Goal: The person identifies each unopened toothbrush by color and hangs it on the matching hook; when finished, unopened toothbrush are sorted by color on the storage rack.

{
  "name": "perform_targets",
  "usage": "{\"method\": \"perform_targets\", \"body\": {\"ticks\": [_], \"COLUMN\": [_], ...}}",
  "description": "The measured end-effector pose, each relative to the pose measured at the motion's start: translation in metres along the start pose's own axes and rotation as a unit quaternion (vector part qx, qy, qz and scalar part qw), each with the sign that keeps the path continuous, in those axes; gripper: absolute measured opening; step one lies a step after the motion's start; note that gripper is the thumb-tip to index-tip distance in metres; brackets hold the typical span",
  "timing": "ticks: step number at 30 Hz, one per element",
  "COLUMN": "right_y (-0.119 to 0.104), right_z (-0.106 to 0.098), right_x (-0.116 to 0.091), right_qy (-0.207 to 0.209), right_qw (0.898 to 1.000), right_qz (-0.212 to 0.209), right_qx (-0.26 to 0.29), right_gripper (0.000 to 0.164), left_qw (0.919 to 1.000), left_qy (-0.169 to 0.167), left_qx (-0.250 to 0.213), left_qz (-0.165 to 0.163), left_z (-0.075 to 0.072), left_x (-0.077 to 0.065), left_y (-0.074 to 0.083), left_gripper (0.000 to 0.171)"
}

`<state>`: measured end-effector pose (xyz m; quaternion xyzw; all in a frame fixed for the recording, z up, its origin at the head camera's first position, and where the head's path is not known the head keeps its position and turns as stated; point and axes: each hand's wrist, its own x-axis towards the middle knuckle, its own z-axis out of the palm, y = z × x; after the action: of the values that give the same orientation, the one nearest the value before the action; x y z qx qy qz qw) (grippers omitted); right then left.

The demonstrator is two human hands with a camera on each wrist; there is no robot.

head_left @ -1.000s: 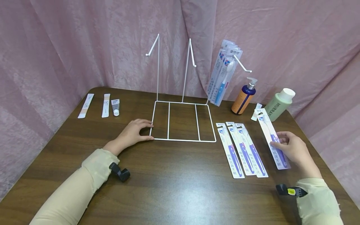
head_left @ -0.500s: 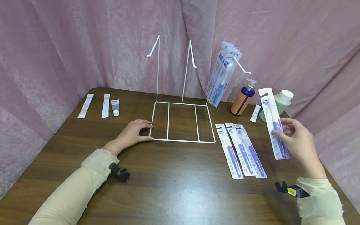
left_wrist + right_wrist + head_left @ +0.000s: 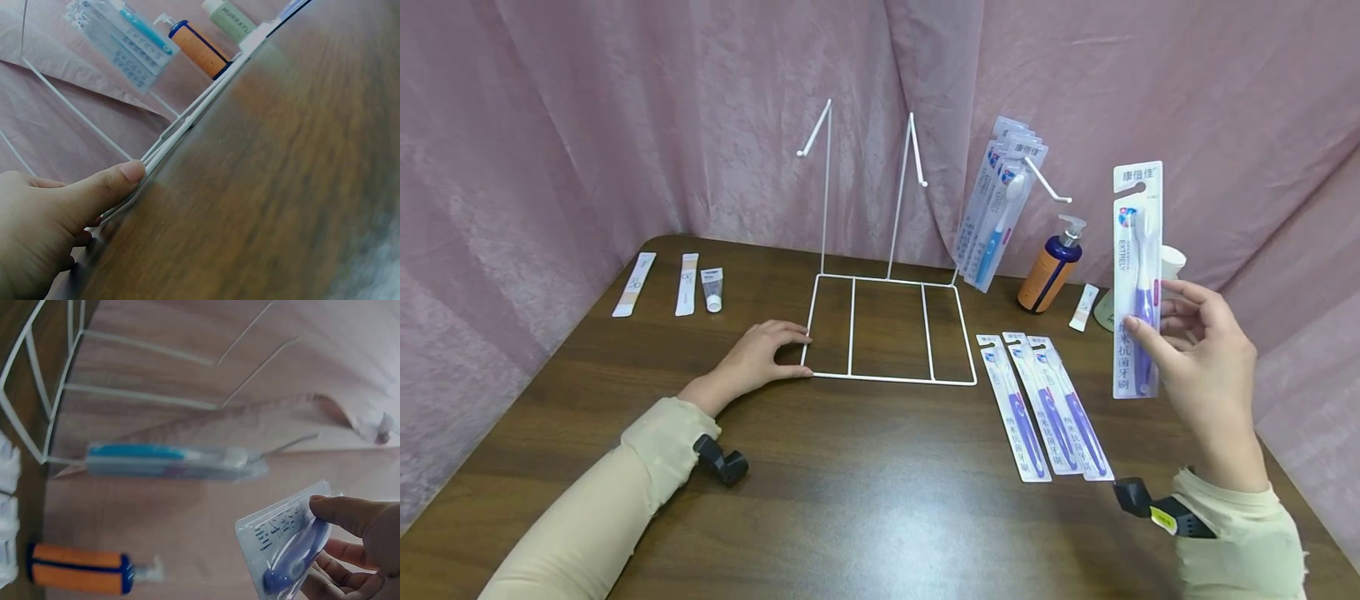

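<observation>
My right hand [image 3: 1206, 358] pinches a packaged toothbrush [image 3: 1137, 283] with a purple handle between thumb and fingers, upright above the table. In the right wrist view the lower end of its blister pack shows beside the thumb. My left hand [image 3: 756, 358] rests at the front left corner of a white wire display rack [image 3: 891, 380], thumb and fingertips touching its base. Two of the rack's hooks are bare. On the right hook hang several packaged toothbrushes [image 3: 996, 212], the front one blue. Three purple toothbrush packs [image 3: 1048, 408] lie on the table right of the rack.
Behind the toothbrush packs stand an orange pump bottle [image 3: 1048, 271] and a green bottle [image 3: 7, 537] is not distinguishable there, but the green bottle [image 3: 230, 22] shows in the left wrist view. A small sachet [image 3: 1083, 307] lies between them. Sachets [image 3: 687, 285] and a small tube [image 3: 712, 290] lie at left.
My right hand has lifted the packaged toothbrush off the table area, raising it and turning it from slanted to upright. My left hand stays at the rack's corner.
</observation>
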<state>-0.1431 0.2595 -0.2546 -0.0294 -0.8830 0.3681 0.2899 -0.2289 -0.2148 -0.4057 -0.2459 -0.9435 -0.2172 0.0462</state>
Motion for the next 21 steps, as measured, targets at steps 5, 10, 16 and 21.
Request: {"method": "perform_targets", "body": {"ticks": [5, 10, 16, 21], "right_y": [-0.024, -0.043, -0.057, -0.065], "right_z": [0.007, 0.022, 0.047, 0.07], "right_x": [-0.007, -0.012, -0.014, -0.012], "right_qy": [0.032, 0.03, 0.001, -0.023], "right_qw": [0.997, 0.989, 0.984, 0.982], "right_qz": [-0.057, -0.125, -0.147, -0.15], "right_qx": [0.041, 0.079, 0.104, 0.113], "right_gripper": [0.055, 0.054, 0.053, 0.051], "left_qw": [1.0, 1.0, 1.0, 1.0], "left_qy": [0.001, 0.005, 0.004, 0.005], "left_qx": [0.001, 0.003, 0.003, 0.0], "left_qz": [0.001, 0.002, -0.001, -0.003], "left_z": [0.0, -0.001, 0.001, 0.003], "left_x": [0.0, -0.001, -0.001, 0.0], "left_y": [-0.001, -0.001, -0.002, -0.002], "left_gripper": [0.056, 0.055, 0.056, 0.056]}}
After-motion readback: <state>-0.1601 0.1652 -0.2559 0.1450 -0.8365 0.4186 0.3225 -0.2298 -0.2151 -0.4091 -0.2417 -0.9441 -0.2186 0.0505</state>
